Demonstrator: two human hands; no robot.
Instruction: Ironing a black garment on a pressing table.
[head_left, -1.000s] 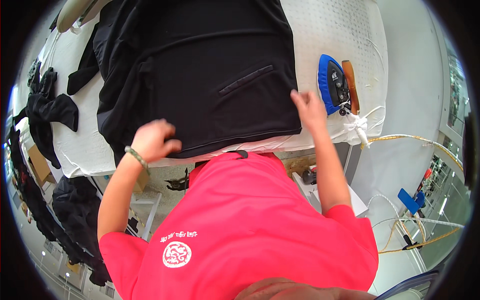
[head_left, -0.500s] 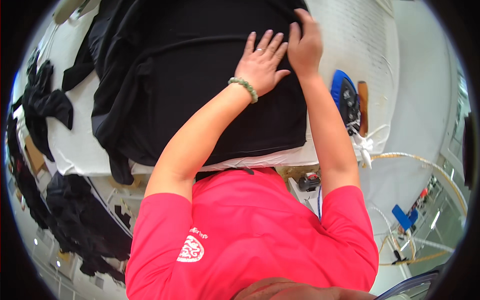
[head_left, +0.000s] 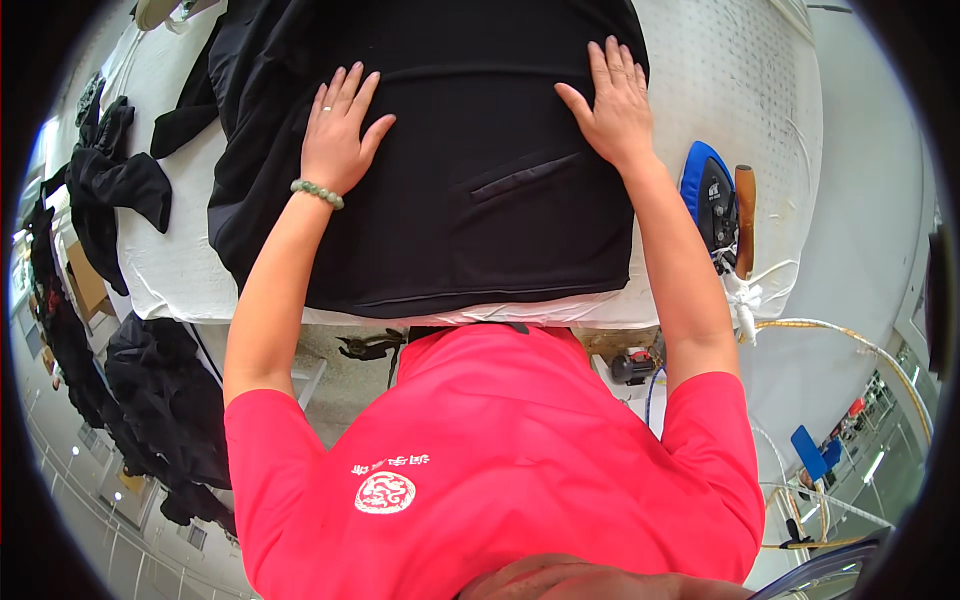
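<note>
A black garment (head_left: 430,230) lies spread over the white-covered table, its hem close to my body. My left hand (head_left: 337,140) rests flat on its left part, fingers stretched out, a ring on one finger and a green bead bracelet on the wrist. Near the garment's right edge, my right hand (head_left: 618,108) also lies flat with the fingers and thumb extended. Between the hands a crease runs across the cloth. Closer to me, a slanted welt pocket (head_left: 525,178) shows on the fabric. Neither hand grips anything.
To the right of the garment stands an iron (head_left: 712,200) with a blue edge and a brown wooden handle, its cords tied in white. A hose (head_left: 860,343) curves off the table's right side. More black cloth (head_left: 120,185) hangs over the left edge of the table cover (head_left: 740,90).
My left hand has moved left, away from the right hand, which now lies flat near the right edge. The slanted pocket, hidden before, is visible.
</note>
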